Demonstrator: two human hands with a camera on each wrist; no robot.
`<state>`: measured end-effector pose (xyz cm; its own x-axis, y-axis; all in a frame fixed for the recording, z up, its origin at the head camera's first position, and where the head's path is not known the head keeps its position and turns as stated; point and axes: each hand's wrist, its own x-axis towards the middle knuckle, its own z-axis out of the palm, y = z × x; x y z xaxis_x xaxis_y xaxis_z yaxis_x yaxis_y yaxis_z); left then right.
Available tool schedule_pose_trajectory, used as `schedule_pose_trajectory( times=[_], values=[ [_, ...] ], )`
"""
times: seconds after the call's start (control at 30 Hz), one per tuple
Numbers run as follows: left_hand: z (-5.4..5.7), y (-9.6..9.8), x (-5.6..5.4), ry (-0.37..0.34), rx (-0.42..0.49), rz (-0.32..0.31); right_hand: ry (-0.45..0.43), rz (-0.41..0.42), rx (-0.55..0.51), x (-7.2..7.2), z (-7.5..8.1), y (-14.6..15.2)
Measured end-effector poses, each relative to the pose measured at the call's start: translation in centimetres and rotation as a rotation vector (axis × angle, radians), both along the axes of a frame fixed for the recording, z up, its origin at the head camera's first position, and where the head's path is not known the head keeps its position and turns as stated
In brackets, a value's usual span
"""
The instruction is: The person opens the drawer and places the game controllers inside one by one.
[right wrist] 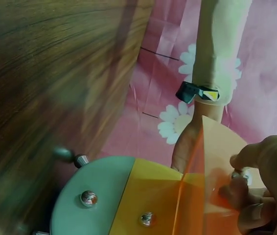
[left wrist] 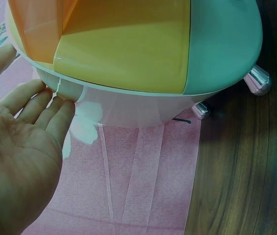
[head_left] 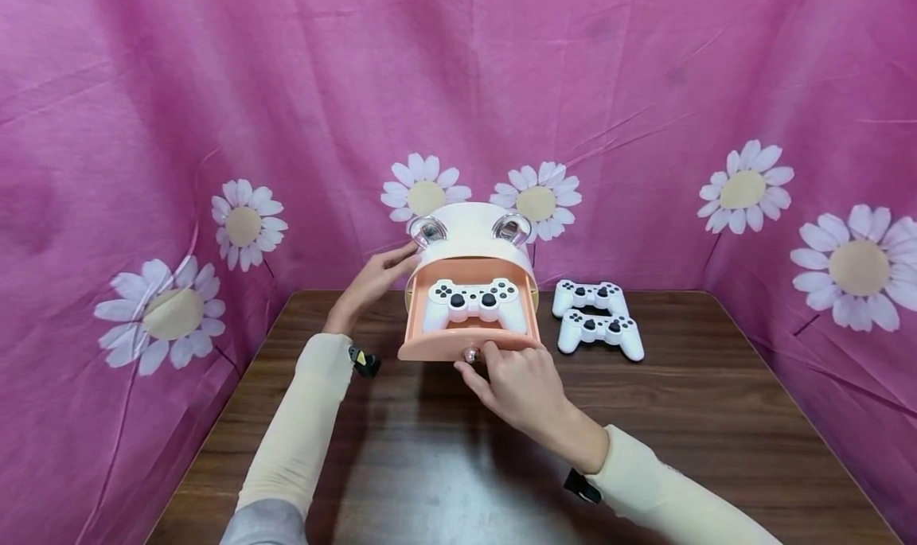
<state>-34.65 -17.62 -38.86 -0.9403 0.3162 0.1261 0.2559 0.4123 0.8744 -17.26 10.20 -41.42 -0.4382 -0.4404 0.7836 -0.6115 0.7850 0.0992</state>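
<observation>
A small cabinet with a rounded white top (head_left: pixel 469 228) and two clear ear-like pieces stands on the table. Its orange top drawer (head_left: pixel 430 348) is pulled out, and a white game controller (head_left: pixel 474 293) lies inside. The thumb and index finger of my right hand (head_left: pixel 528 387) pinch the shiny round drawer knob (head_left: pixel 470 355). My left hand (head_left: pixel 372 285) has its fingers extended against the cabinet's left side, as the left wrist view also shows. Below the orange drawer are a yellow drawer (left wrist: pixel 128 51) and a green drawer (left wrist: pixel 225 44), both closed.
Two more white controllers, one at the back (head_left: pixel 589 295) and one nearer (head_left: pixel 600 332), lie right of the cabinet on the dark wooden table (head_left: pixel 688 418). A pink curtain (head_left: pixel 458 75) with daisies hangs around the table. Short metallic feet (left wrist: pixel 258 81) hold the cabinet up.
</observation>
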Motion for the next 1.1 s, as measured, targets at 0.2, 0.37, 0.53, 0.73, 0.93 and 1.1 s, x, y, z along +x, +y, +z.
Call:
schedule_pose_trajectory(
  times=[0.2,0.37,0.53,0.73,0.93,1.1],
  values=[
    [0.0,0.1,0.0,-0.002,0.008,-0.002,0.028,0.018,-0.015,-0.4,-0.3,-0.2],
    [0.0,0.1,-0.1,0.005,0.008,-0.002,0.034,0.032,-0.016,-0.8,-0.1,-0.1],
    [-0.1,-0.1,-0.2,0.003,0.02,-0.009,0.027,0.027,-0.024,-1.7,0.5,0.2],
    [-0.1,-0.2,-0.1,-0.021,0.038,-0.029,0.015,0.025,-0.047,-3.7,1.2,0.3],
    [-0.1,-0.2,-0.1,-0.027,0.052,-0.033,-0.014,-0.016,-0.034,-5.5,1.6,-0.1],
    [0.0,-0.1,-0.1,-0.034,0.037,-0.03,-0.02,-0.038,-0.031,-6.9,1.8,-0.2]
  ],
)
